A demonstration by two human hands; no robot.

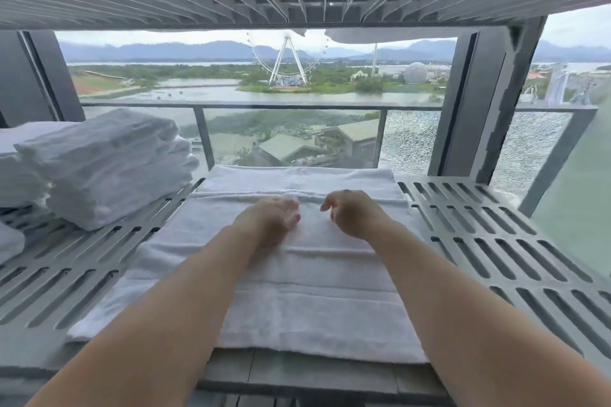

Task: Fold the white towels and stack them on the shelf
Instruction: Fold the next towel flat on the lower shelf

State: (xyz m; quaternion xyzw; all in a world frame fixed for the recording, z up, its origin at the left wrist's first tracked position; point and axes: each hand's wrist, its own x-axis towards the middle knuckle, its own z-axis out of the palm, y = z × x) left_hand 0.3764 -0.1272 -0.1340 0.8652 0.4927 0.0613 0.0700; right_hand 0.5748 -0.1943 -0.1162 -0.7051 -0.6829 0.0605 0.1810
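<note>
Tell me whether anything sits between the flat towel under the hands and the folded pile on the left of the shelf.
Nothing visible does. The flat towel lies under the left hand and right hand. Between its left edge and the folded pile there is only bare slotted shelf.

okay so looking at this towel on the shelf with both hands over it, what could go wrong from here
The towel hangs slightly past the shelf front edge, so it might slide off. The stack at left leans and could topple if nudged. Neither the left hand nor the right hand grips cloth, so folds may loosen.
</note>
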